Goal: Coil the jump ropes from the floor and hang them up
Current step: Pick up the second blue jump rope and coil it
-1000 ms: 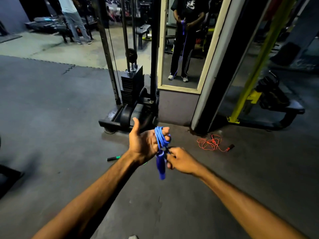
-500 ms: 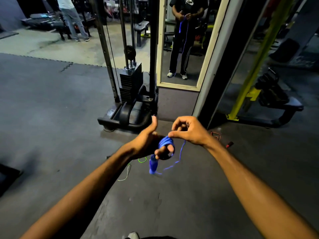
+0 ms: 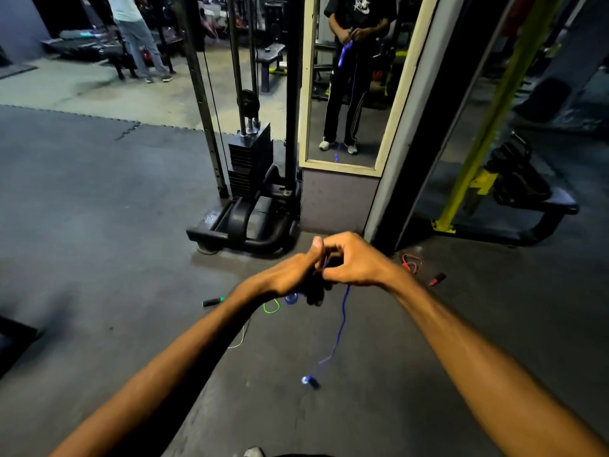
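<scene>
Green jump rope (image 3: pixel 272 306) lies on the floor on the near side of the cable machine (image 3: pixel 250 173). Its dark handle shows left of the left forearm and a bright loop shows just under the wrist. The arm hides the stretch between them, and a pale strand trails out below.

In front of the machine's base, the left hand (image 3: pixel 290 275) has its back to the camera, thumb up, fingers curled under and gripping the blue jump rope (image 3: pixel 343 311). The coil is almost wholly hidden behind the two hands; only a blurred blue handle end peeps out beneath. The right hand (image 3: pixel 354 262) touches the left, fingers curled, pinching the cord. One loose strand hangs from it to a second handle, too blurred to tell whether it touches the floor.

Right of the machine's base, the orange jump rope (image 3: pixel 412 262) lies on the floor, partly covered by the right wrist, with a dark handle beside it. Both forearms are cut off by the lower edge.

A dark grey rubber mat (image 3: pixel 99 209) covers the floor. Behind and left of the machine its toothed edge meets paler concrete (image 3: pixel 99 90), where another person (image 3: pixel 135 34) stands, cut off at the top.

Just right of the machine, a framed mirror (image 3: pixel 389 127) reflects a person from the chest down, with blue rope at the hands. Farther right, a yellow post (image 3: pixel 487 127) and a dark padded bench (image 3: pixel 543 206) sit in dim light.
</scene>
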Tool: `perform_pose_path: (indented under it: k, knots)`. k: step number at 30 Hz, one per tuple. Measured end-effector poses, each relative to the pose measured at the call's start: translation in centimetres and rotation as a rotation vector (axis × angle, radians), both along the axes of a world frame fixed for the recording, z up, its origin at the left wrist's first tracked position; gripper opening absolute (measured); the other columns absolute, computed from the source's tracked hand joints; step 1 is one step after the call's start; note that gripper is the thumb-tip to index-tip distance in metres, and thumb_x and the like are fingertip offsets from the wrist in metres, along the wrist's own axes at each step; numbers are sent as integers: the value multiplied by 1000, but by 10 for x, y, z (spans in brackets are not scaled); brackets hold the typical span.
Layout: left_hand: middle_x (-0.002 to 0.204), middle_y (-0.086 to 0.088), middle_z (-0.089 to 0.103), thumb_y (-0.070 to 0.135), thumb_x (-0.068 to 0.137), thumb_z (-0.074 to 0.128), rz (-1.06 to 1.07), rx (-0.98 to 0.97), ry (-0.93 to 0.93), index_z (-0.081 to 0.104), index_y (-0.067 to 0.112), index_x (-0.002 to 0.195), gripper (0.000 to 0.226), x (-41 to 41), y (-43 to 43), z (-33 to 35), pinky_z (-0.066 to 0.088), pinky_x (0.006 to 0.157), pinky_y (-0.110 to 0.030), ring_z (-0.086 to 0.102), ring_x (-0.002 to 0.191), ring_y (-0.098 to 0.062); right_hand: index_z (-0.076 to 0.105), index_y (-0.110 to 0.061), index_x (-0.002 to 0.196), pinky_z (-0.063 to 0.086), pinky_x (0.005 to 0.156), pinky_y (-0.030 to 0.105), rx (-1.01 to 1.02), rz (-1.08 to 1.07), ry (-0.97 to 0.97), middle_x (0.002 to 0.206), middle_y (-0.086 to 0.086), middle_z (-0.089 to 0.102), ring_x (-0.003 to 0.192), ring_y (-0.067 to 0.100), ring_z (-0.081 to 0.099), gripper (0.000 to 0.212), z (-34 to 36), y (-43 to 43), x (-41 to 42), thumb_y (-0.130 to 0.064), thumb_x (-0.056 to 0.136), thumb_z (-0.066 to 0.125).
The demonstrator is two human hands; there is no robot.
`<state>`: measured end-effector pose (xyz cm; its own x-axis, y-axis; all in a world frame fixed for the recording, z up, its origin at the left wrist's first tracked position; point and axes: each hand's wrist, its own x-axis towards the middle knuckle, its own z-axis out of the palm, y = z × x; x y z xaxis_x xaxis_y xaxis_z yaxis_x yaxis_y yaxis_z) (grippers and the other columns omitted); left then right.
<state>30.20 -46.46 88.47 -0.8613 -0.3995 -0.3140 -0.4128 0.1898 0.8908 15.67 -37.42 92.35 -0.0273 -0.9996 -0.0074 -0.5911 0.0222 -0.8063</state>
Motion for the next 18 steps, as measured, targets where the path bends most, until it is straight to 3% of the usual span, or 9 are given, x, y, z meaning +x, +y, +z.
perform_pose_path:
  k: [2, 4, 7, 10, 12, 14, 15, 16, 18]
  knots:
    - [76, -37, 60, 97, 64, 6, -59, 172, -5, 64, -12, 93, 127, -5, -4, 6, 33, 49, -34, 51, 49, -28, 63, 0, 79, 52, 52, 31, -30, -39, -144, 64, 9, 67, 54, 12, 60, 9, -3, 2, -4, 8, 76, 67]
    - [68, -29, 55, 96, 66, 6, -113, 483, 99, 56, -13, 101, 125, -4, -6, 12, 32, 48, -32, 43, 44, -23, 59, -2, 79, 42, 43, 21, -55, -92, -281, 50, 1, 61, 42, 8, 52, 10, -10, 4, -7, 2, 85, 67]
    - [43, -7, 41, 93, 71, 6, -34, 905, 326, 57, -9, 92, 116, 7, -4, 12, 44, 63, -34, 41, 42, -22, 57, -3, 78, 34, 41, 18, -105, -195, -388, 51, 3, 50, 40, 6, 43, 20, -25, 1, -6, -11, 96, 55]
    - [56, -7, 52, 90, 76, 17, 212, 1076, 634, 67, -11, 90, 113, 18, -6, 4, 56, 79, -37, 54, 51, -26, 58, -7, 77, 35, 42, 21, 23, -268, -379, 52, 5, 47, 38, 6, 43, 34, -55, 5, -3, -18, 103, 40]
    - [92, -15, 69, 90, 71, 25, 343, 1063, 771, 66, -12, 108, 117, 19, -13, 0, 50, 93, -39, 67, 81, -31, 59, -11, 77, 37, 46, 26, 162, -192, -298, 52, 4, 53, 38, 7, 45, 32, -72, 17, 5, -15, 103, 40]
    - [123, -23, 64, 91, 64, 24, 372, 938, 722, 63, -12, 117, 122, 18, -18, -3, 38, 106, -42, 61, 107, -35, 59, -11, 82, 39, 47, 24, 257, -47, -202, 58, 4, 56, 41, 5, 47, 23, -72, 26, 17, -10, 100, 45]
    - [125, -26, 62, 90, 66, 19, 353, 820, 627, 65, -11, 113, 121, 16, -18, -4, 36, 105, -42, 58, 109, -36, 60, -8, 85, 41, 47, 21, 269, 6, -163, 61, 5, 57, 43, 4, 47, 17, -64, 26, 21, -8, 98, 48]
    - [114, -28, 66, 88, 72, 13, 332, 660, 508, 69, -6, 102, 113, 15, -15, -6, 39, 97, -41, 59, 101, -36, 61, -7, 86, 42, 48, 19, 253, 35, -124, 63, 7, 59, 44, 3, 48, 13, -54, 24, 21, -7, 95, 52]
    - [75, -13, 67, 82, 82, 10, 238, 366, 299, 67, 13, 73, 90, 13, -3, -11, 38, 72, -37, 58, 71, -24, 65, -5, 81, 44, 48, 21, 177, 47, -50, 65, 9, 64, 46, 4, 51, 10, -28, 15, 18, -5, 89, 58]
